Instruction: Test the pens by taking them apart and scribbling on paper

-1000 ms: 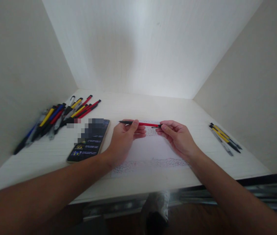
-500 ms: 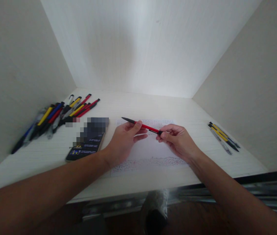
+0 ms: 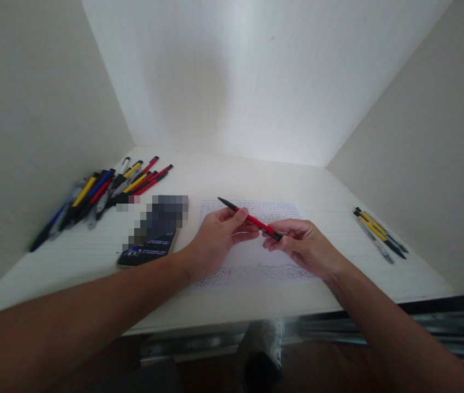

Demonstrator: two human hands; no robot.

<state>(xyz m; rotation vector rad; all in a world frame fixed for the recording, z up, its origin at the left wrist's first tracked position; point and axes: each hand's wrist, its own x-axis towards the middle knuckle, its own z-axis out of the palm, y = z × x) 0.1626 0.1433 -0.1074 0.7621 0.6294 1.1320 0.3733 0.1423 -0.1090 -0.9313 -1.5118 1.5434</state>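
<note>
At the near middle of the desk, over a sheet of paper, both hands hold one red pen.

- Left hand: thumb and fingers closed in a pinch on the middle of the barrel.
- Right hand: fingertips closed on the pen's near black end.
- The pen is lifted clear of the paper, not writing. Its long axis runs on a diagonal. One black end points toward the far left corner of the desk, and the other sits in the right fingers toward the near right. It tilts a little, far end higher. I cannot tell which end carries the writing tip.

Progress, as a judgement:
- The paper already carries bands of small marks along its far edge and its near edge, and the middle strip is bare.
- A heap of pens lies by the left edge, in yellow, red, blue and black.
- Only a small group of pens lies near the right edge, well apart from the heap.
- So little looks done, and most of the pens remain in the heap.

A phone lies between the heap and the paper, just beside the left wrist.
</note>
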